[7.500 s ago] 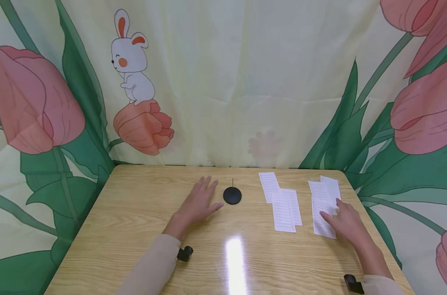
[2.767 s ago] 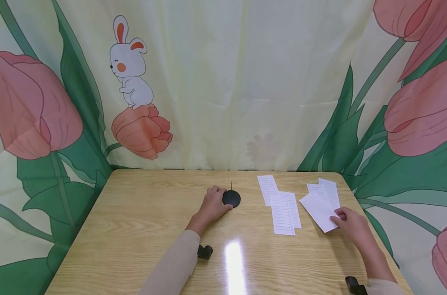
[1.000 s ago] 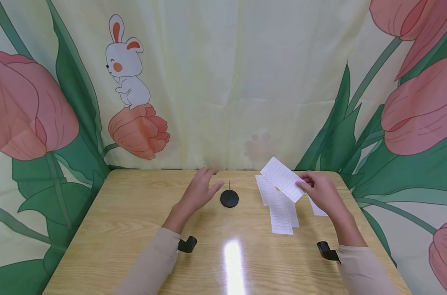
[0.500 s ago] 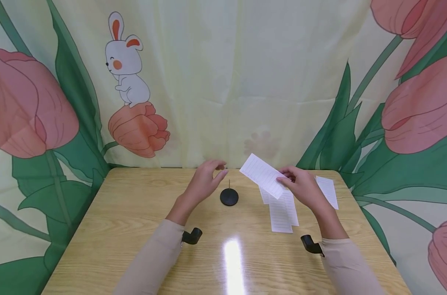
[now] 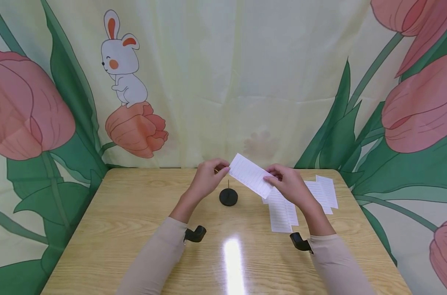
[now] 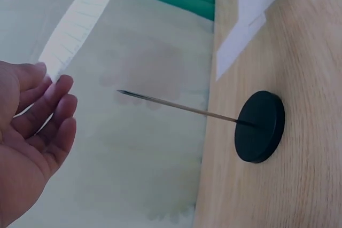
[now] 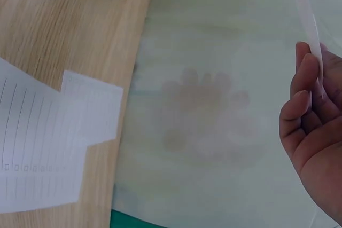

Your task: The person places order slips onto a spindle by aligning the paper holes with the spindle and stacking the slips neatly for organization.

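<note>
A lined paper slip [image 5: 250,174] is stretched slantwise between both hands, above and slightly right of the black-based bill spike [image 5: 229,197]. My left hand [image 5: 207,177] pinches its left end between thumb and fingers, while my right hand [image 5: 287,184] grips the right end. In the left wrist view the spike's thin metal rod [image 6: 176,105] points up from its round base, apart from the slip and the left fingers. The right wrist view shows the slip [image 7: 310,25] almost edge-on between the right thumb and fingers.
Several lined slips [image 5: 280,217] overlap on the table right of the spike, partly below the held slip. Farther right lie more slips [image 5: 327,190], partly hidden by the right arm. A printed curtain [image 5: 208,82] hangs behind the wooden table [image 5: 135,213].
From the right-hand pile, my right hand has lifted a slip and carried it left, toward the spike. My left hand, which touched the spike's base earlier, has risen and now pinches the slip's other end.
</note>
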{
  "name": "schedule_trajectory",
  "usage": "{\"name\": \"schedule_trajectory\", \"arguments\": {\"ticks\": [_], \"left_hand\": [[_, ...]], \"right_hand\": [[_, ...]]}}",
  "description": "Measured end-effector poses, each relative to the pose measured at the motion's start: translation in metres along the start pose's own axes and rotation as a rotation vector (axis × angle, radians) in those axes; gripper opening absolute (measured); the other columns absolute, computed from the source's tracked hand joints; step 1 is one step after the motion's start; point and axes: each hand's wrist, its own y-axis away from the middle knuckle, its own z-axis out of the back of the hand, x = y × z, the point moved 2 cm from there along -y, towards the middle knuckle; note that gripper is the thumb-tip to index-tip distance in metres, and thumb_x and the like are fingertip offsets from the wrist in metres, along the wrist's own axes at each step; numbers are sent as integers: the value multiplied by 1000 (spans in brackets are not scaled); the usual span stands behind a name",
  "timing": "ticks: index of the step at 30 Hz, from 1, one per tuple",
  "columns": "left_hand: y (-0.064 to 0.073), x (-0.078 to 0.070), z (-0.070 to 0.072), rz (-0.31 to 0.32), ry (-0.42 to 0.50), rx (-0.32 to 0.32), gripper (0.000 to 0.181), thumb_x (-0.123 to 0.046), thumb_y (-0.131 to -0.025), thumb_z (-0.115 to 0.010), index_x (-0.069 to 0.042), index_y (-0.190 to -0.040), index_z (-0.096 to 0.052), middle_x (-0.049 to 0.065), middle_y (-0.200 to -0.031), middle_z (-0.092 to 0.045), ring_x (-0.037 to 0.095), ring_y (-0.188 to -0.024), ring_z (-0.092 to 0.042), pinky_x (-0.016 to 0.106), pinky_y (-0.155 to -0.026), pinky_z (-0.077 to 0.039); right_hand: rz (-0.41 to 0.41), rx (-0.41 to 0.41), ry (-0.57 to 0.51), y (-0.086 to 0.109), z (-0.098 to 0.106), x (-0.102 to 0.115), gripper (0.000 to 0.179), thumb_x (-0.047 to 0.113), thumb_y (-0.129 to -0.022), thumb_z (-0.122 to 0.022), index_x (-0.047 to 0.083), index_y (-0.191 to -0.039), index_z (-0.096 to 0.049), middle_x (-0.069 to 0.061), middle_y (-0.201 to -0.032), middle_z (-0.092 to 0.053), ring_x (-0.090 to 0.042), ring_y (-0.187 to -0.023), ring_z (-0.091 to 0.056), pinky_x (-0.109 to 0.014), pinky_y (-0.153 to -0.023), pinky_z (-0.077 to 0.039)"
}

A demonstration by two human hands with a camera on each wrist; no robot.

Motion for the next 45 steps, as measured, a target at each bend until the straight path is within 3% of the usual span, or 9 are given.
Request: {"name": "schedule_trajectory", "arguments": {"ticks": [11,20,28,36,45], "left_hand": [[1,6,-4,82,37,-21,7,-8,-96,-72,-4,-101,-76,7,-87,-71,18,-78,-62,27,-70,-52],[-1,16,-12,155,63,-5,6,-10,-96,-72,-5,-97,-76,6,-88,-71,17,-79,-63,28,-71,-54],[-3,19,-17,162,69,-5,8,-8,-97,-71,-2,-99,-76,8,-86,-72,16,-78,-64,28,-72,-54],[-2,22,-21,201,95,6,8,-7,-98,-70,-1,-100,-75,9,-87,-71,17,-79,-64,27,-71,-54],[-3,27,-23,199,75,4,8,-6,-97,-70,0,-100,-75,9,-88,-71,17,-79,-62,26,-72,-53]], "right_hand": [[-3,14,-15,-5,-8,-4,22,14,-97,-73,6,-117,-72,-7,-96,-75,-19,-81,-64,-27,-69,-52],[-45,2,4,-9,-16,-10,21,14,-99,-71,4,-118,-70,-10,-100,-75,-21,-86,-67,-31,-73,-53],[-76,-15,30,-13,-19,-13,22,15,-102,-66,4,-121,-68,-13,-106,-74,-26,-92,-67,-39,-81,-52],[-85,-19,23,-14,-22,-15,21,13,-101,-67,4,-120,-68,-13,-103,-73,-26,-91,-65,-38,-80,-51],[-89,-19,33,-13,-26,-18,21,12,-100,-68,4,-119,-68,-13,-102,-73,-26,-92,-66,-39,-81,-51]]}}
